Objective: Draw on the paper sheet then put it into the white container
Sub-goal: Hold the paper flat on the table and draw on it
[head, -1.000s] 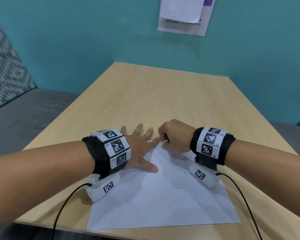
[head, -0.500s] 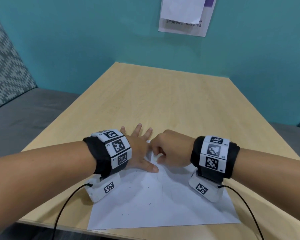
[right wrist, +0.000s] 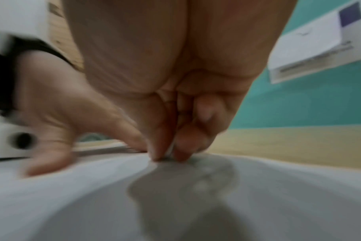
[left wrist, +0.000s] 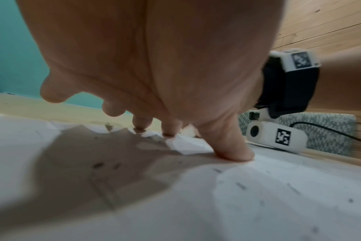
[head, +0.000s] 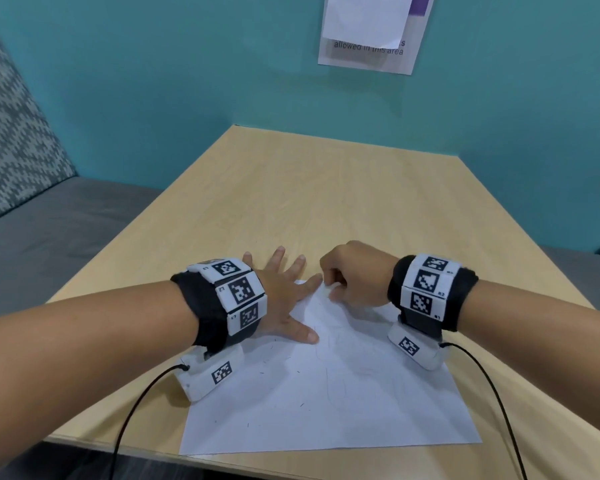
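Observation:
A white paper sheet [head: 343,393] with faint pencil marks lies at the near edge of the wooden table [head: 326,202]. My left hand [head: 288,292] lies flat with fingers spread on the sheet's far left corner, and its thumb [left wrist: 233,151] presses the paper [left wrist: 258,203] down. My right hand [head: 329,285] is curled at the far edge right beside it. Its thumb and forefinger [right wrist: 167,153] pinch a raised bit of the paper [right wrist: 72,195]. The white container is not in view.
A teal wall with a printed notice [head: 371,29] rises behind the table. A grey bench with a patterned cushion [head: 14,133] runs along the left. Black cables [head: 136,410] trail from both wrist cameras over the near table edge.
My right hand drew in toward the left thumb half a second ago and has gone back out to the far edge. The left hand stays put.

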